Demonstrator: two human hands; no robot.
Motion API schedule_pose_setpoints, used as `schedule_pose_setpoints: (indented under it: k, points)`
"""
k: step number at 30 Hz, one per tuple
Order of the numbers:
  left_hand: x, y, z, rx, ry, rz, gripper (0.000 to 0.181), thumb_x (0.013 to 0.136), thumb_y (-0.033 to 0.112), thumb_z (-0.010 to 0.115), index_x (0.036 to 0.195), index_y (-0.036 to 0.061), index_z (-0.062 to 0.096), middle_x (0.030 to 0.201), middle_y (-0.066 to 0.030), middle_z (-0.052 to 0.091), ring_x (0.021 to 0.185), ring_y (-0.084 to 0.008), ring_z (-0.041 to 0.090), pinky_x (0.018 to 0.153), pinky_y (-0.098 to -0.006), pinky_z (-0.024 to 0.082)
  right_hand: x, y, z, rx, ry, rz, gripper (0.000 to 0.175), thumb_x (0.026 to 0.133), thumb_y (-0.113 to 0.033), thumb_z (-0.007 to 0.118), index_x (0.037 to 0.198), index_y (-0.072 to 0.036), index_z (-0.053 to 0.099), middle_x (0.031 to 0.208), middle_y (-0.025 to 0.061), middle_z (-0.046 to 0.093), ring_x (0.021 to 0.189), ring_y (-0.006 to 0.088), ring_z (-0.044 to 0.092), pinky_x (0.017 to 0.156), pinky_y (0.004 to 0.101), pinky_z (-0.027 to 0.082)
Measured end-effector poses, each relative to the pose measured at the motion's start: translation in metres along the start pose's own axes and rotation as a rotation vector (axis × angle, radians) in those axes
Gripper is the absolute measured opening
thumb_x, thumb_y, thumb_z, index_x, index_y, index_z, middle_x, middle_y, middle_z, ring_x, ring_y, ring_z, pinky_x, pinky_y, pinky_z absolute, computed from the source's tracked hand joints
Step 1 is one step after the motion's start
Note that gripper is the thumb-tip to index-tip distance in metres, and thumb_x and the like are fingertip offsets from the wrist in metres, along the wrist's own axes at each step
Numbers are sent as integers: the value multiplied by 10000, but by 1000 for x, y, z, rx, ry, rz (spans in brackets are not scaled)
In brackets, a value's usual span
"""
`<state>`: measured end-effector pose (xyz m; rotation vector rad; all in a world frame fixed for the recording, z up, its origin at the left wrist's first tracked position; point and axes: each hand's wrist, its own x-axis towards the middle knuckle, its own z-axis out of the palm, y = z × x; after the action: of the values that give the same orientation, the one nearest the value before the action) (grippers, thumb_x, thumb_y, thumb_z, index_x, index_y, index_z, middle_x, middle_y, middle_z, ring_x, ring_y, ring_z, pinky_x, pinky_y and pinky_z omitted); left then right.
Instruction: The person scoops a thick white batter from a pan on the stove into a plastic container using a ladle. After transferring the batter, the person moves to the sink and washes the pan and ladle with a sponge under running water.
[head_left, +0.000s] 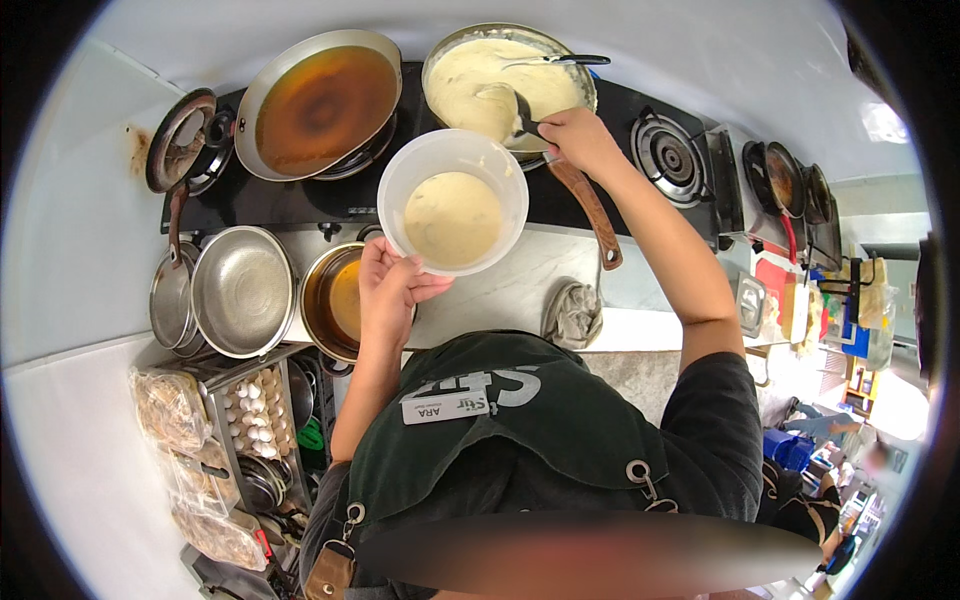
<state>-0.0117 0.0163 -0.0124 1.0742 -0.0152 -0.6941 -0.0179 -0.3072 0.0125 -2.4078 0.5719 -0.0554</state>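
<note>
My left hand (397, 289) holds a translucent plastic tub (455, 142) by its lower left side. Pale cream sauce (454, 219) lies in the bottom of it. With my right hand (581, 142) I grip the black handle of a ladle (527, 122), whose bowl dips into thick cream sauce (487, 67) in a large pan (430, 97). The tub is held in front of that pan, overlapping its near rim in the view. A second black-handled utensil (574, 59) rests across the pan's far right side. The pan's brown wood-look handle (589, 202) points towards me.
Left on the black hob (255, 210) stands a wide pan (247, 120) of amber liquid. A small lidded pan (180, 142), mesh strainers (241, 292) and a steel pot (309, 300) are nearby. A bare burner (670, 150) lies right; a crumpled cloth (574, 313) is on the counter.
</note>
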Motion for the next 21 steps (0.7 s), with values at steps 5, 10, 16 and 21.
schedule_pose_setpoints:
  k: [5, 10, 16, 21]
  points:
    - [1, -1, -2, -2, 0, 0, 220, 853, 32, 544, 1025, 15, 406, 934, -162, 627, 683, -267, 697, 629, -359, 615, 31, 8, 13, 737, -150, 490, 191, 927, -191, 561, 905, -8, 610, 709, 25, 559, 454, 57, 300, 395, 216, 268]
    - [1, -2, -3, -6, -4, -2, 231, 852, 44, 554, 1019, 20, 396, 939, -160, 619, 680, -258, 693, 626, -357, 612, 35, 34, 17, 1152, -176, 529, 167, 926, -141, 574, 1011, 2, 566, 743, 36, 558, 482, 43, 312, 386, 186, 215]
    - [4, -2, -2, -6, 5, 4, 251, 854, 68, 567, 1026, 10, 393, 926, -166, 618, 670, -254, 689, 622, -357, 606, 22, 43, -4, 1227, -86, 434, 164, 934, -117, 555, 1052, -4, 563, 739, 43, 553, 484, 37, 323, 385, 172, 201]
    - [6, -2, -2, 48, -16, 32, 221, 881, 75, 506, 1051, 14, 379, 897, -211, 645, 694, -285, 704, 660, -390, 621, 3, 38, -39, 1240, -69, 278, 87, 964, -158, 525, 985, -76, 543, 749, 11, 519, 470, 10, 282, 367, 151, 199]
